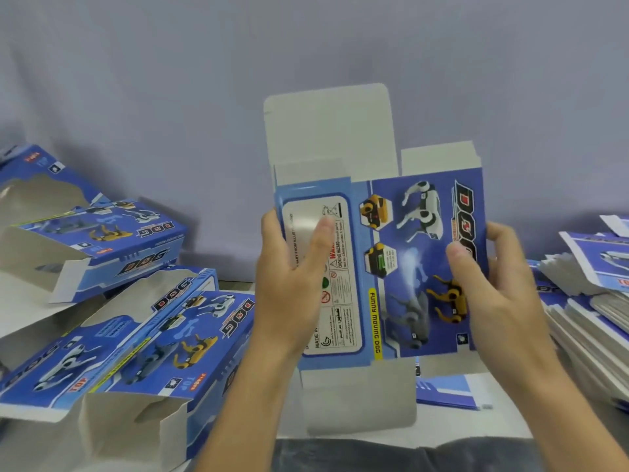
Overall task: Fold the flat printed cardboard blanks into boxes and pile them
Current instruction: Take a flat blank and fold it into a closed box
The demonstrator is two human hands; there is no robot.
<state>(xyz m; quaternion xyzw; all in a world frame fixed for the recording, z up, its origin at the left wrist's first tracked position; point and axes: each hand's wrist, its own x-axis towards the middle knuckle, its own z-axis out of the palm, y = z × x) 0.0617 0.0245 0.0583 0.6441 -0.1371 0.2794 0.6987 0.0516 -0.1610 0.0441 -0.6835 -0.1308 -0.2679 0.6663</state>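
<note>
Two hands hold one flat printed cardboard blank (381, 267) upright at the centre of the view, its blue printed face toward the camera. The left hand (292, 284) grips the blank's edge at 9 o'clock, thumb laid across the pale warning panel and the other fingers hidden behind the card. The right hand (497, 291) grips the opposite edge at 3 o'clock, thumb pressed on the blue panel beside the "DOG" lettering, fingers curled round the back. A tall grey flap (330, 131) stands up from the blank at 12 o'clock, a shorter flap (439, 158) beside it toward 1 o'clock, and another grey flap (357, 396) hangs down at 6 o'clock. At 9 o'clock a pile of folded boxes (112, 301) lies tumbled on the white tabletop (442, 424), open ends showing grey insides; they lean on one another, though how many there are is hard to count. At 3 o'clock a stack of flat blanks (585, 301) rests near the right hand, edges fanned. Under the held blank, toward 5 o'clock, one more flat blue sheet (446, 393) lies on the tabletop. A plain grey-violet wall (170, 80) fills the background from 10 to 2 o'clock.
</note>
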